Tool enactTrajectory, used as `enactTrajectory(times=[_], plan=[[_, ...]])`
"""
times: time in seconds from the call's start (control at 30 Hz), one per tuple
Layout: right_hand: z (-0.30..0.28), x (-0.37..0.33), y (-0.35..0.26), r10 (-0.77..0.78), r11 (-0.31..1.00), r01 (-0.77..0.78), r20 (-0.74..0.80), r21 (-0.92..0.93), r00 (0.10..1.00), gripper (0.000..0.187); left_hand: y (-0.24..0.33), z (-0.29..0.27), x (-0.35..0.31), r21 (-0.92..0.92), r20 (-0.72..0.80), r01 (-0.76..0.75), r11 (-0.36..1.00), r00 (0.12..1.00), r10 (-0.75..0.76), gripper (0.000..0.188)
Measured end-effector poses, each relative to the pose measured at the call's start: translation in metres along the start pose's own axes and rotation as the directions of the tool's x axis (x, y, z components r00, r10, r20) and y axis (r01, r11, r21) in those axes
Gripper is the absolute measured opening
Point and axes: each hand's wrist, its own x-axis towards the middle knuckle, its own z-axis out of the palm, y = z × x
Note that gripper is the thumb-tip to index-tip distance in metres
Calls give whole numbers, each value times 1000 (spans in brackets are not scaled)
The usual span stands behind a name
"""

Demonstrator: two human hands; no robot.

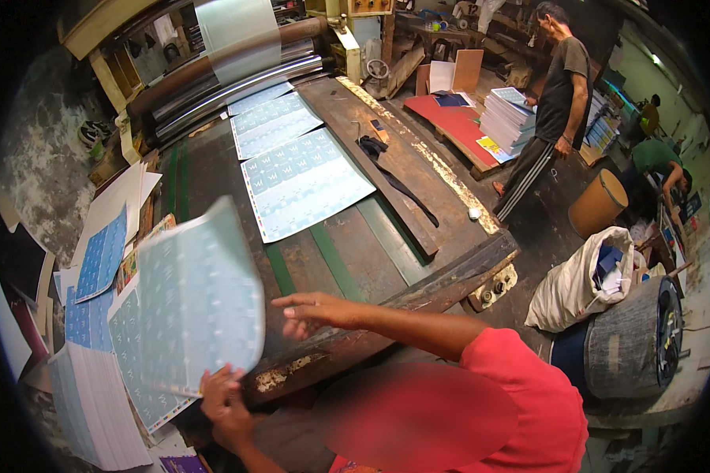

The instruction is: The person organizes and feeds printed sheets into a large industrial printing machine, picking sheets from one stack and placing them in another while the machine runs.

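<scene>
My left hand [225, 398] pinches the lower corner of a light blue-green printed sheet [201, 292], which is curved up and smeared by motion. Under it lies a similar printed sheet [126, 339], partly covered. My right hand [308, 311] holds nothing; its fingers are stretched out just right of the raised sheet, apart from it. On the worn machine table ahead, a large printed sheet [304, 185] lies flat. Two more, a middle sheet [272, 124] and a far sheet [259, 98], run in a line toward the metal rollers [237, 91].
A thick paper stack [102, 406] stands at lower left beside blue sheets [95, 315]. A dark strap [402, 189] lies on the table's right. Beyond, a person [564, 87] stands by another paper stack [509, 122]. A white sack [580, 284] and drum [627, 339] are at right.
</scene>
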Motion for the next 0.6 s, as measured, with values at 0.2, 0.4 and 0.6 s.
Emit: enactTrajectory(times=[0.2,0.4,0.6], plan=[[10,-22,33,48,928,15,-161,371,986,33,21,13,2,246,256,-199,949,957,134,52],[-11,-73,97,335,853,-69,-441,518,833,34,-36,7,1,477,47,29,878,997,-58,46],[-16,-72,105,421,806,-74,-480,587,770,39,-45,19,-5,565,-189,43,824,979,78,25]])
